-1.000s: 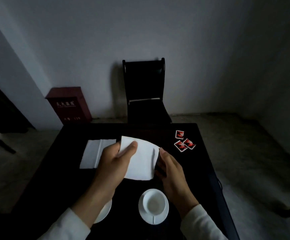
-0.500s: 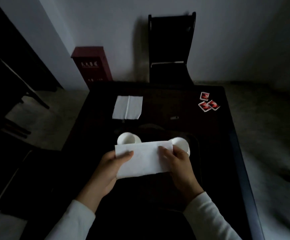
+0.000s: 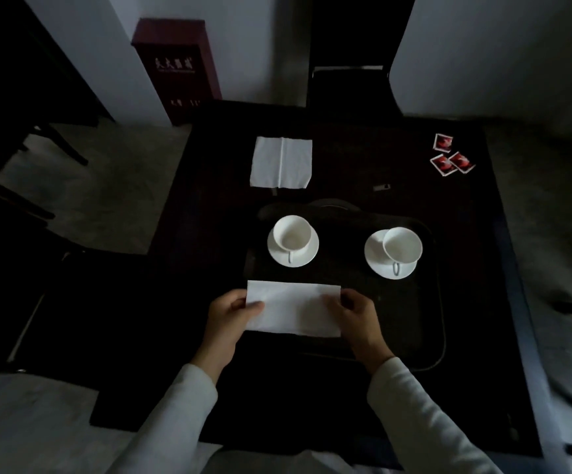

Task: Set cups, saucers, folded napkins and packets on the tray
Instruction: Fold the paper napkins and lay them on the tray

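Observation:
A dark tray [image 3: 438, 323] lies on the black table [image 3: 209, 200]. On it stand two white cups on saucers: the left cup [image 3: 292, 234] on its saucer [image 3: 307, 256], the right cup [image 3: 402, 244] on its saucer [image 3: 373, 256]. Over the tray's near left part I hold a folded white napkin [image 3: 295, 307] by both ends, my left hand [image 3: 230, 314] pinching its left end and my right hand [image 3: 356, 313] its right end. A second napkin [image 3: 281, 162] lies flat beyond the tray. Three red packets [image 3: 450, 155] lie at the table's far right.
A black chair [image 3: 346, 63] stands behind the table against the wall. A dark red box [image 3: 175, 63] stands on the floor at the far left. A small pale object [image 3: 381, 187] lies on the table past the tray. More dark furniture is at the left.
The napkin went from half-folded to a flat folded strip held at both ends and came down low over the tray. The camera tilted down, bringing both cups and the tray into full view.

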A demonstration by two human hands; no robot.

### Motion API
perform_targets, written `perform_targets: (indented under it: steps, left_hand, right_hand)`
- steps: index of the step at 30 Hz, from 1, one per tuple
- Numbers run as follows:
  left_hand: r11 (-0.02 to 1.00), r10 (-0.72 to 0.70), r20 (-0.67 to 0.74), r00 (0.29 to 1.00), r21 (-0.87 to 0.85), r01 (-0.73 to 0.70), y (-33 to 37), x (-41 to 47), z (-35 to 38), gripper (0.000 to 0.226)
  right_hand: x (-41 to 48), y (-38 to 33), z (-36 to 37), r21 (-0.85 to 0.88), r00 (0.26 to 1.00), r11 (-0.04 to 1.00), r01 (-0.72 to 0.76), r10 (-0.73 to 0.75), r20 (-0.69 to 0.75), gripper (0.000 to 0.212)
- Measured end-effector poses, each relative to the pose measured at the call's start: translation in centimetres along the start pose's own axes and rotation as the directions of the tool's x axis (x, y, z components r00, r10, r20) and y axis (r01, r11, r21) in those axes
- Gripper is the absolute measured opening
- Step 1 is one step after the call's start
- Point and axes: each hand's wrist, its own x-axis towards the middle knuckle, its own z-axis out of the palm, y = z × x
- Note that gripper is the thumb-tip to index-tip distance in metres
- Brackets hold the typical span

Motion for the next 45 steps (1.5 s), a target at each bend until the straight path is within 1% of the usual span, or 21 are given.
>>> perform_targets:
  steps: [6, 7, 9, 13, 17, 19, 23, 28, 35, 42, 44, 45]
  left_hand:
    - [0.99, -0.013, 0.014, 1.0, 0.141, 0.011, -1.8, 2.6, -1.4, 0.028]
    - [0.986, -0.014, 0.02, 1.0, 0.168, 0.011, -2.1, 3.0, -1.5, 0.028]
    - [0.975, -0.035, 0.026, 0.999, 0.219, 0.028, -2.7, 3.6, -1.7, 0.023]
    - [0.96, -0.039, 0.029, 0.999, 0.28, 0.029, -3.7, 4.5, -1.9, 0.026]
    - [0.955, -0.019, 0.007, 1.0, 0.297, 0.016, -4.3, 5.1, -2.0, 0.027]
    - [0.949, -0.009, -0.011, 1.0, 0.315, 0.012, -4.4, 5.4, -2.0, 0.026]
    - [0.937, 0.023, -0.032, 0.999, 0.349, -0.011, -4.4, 5.8, -1.9, 0.022]
    - [0.918, 0.052, -0.081, 0.995, 0.397, -0.016, -4.1, 6.3, -1.3, 0.018]
    - [0.892, 0.085, -0.122, 0.989, 0.451, -0.021, -4.0, 7.1, -0.4, 0.019]
    - [0.886, 0.073, -0.154, 0.985, 0.463, 0.007, -4.1, 6.9, -0.1, 0.02]
    - [0.89, 0.07, -0.162, 0.984, 0.457, 0.012, -4.1, 6.9, -0.1, 0.021]
    - [0.89, 0.07, -0.166, 0.984, 0.455, 0.013, -4.2, 6.9, -0.1, 0.02]
  right_hand:
    - [0.9, 2.4, 2.2, -0.101, 0.988, 0.984, -0.148, 0.144, -0.051, 0.01]
    - [1.0, 2.7, 2.3, -0.146, 0.986, 0.976, -0.161, 0.152, -0.071, 0.01]
    - [1.3, 2.8, 2.6, -0.227, 0.982, 0.957, -0.179, 0.16, -0.1, 0.018]
    - [2.2, 2.9, 3.1, -0.298, 0.98, 0.934, -0.198, 0.178, -0.093, 0.025]
    - [2.7, 3.3, 3.4, -0.34, 0.977, 0.917, -0.207, 0.176, -0.118, 0.021]
    - [2.8, 3.7, 3.5, -0.343, 0.973, 0.913, -0.221, 0.18, -0.146, 0.02]
    - [2.8, 4.4, 3.5, -0.319, 0.957, 0.908, -0.271, 0.22, -0.188, 0.024]
    - [3.4, 4.6, 3.3, -0.277, 0.95, 0.917, -0.287, 0.236, -0.203, 0.023]
    - [4.8, 4.6, 2.7, -0.242, 0.954, 0.929, -0.282, 0.243, -0.177, 0.02]
    - [4.9, 4.6, 2.2, -0.209, 0.96, 0.94, -0.269, 0.244, -0.14, 0.023]
    - [4.9, 4.4, 2.0, -0.229, 0.963, 0.938, -0.262, 0.237, -0.13, 0.015]
    - [4.9, 4.3, 1.9, -0.239, 0.963, 0.935, -0.261, 0.236, -0.128, 0.006]
